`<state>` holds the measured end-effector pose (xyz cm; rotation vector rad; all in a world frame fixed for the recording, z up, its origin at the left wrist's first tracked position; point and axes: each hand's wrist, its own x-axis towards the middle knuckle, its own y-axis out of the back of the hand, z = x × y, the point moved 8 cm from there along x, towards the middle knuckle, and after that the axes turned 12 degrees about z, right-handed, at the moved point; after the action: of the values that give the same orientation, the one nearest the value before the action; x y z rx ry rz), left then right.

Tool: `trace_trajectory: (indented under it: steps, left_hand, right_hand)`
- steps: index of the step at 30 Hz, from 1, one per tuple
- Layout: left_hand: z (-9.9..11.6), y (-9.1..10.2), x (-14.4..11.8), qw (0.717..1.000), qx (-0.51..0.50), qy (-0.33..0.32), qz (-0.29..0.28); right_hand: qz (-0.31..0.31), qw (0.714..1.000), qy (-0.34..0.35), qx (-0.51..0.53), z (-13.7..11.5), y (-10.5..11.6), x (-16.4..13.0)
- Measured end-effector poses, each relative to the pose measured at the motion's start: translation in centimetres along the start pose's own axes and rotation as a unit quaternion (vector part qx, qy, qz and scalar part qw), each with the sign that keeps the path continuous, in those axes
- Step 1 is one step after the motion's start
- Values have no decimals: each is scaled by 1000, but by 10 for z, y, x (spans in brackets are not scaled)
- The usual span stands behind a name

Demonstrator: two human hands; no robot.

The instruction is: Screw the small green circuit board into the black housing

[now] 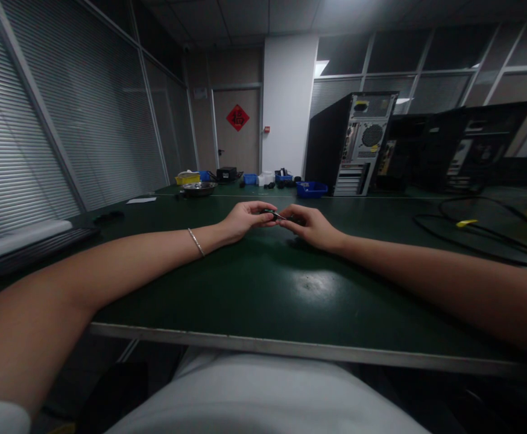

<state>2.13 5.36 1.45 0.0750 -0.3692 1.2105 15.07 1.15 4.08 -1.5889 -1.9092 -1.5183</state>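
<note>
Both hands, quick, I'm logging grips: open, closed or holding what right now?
Left hand: closed, holding a small dark part, exact type unclear.
Right hand: closed, apparently holding a thin metal-shafted tool.

Dim light, white glare (pixel 315 284) on green tabletop (pixel 227 295)

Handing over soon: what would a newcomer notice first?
Likely the red diamond sign on the far door. Then, at the picture's centre, the left grip and right grip, close together at a small dark item. A computer tower stands right of centre on the green table.
</note>
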Motion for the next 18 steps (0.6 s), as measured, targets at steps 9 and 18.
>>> trace_trajectory:
  steps: [9, 18]
  left_hand:
    - [-3, 2, 1, 1000, -8, 10, -2]
    - [1, 2, 0, 1000, 6, 0, 15]
  right_hand:
    - [-18, 1000, 9, 4, -1, -4, -1]
    - [-14, 1000, 13, 1, 1, -5, 0]
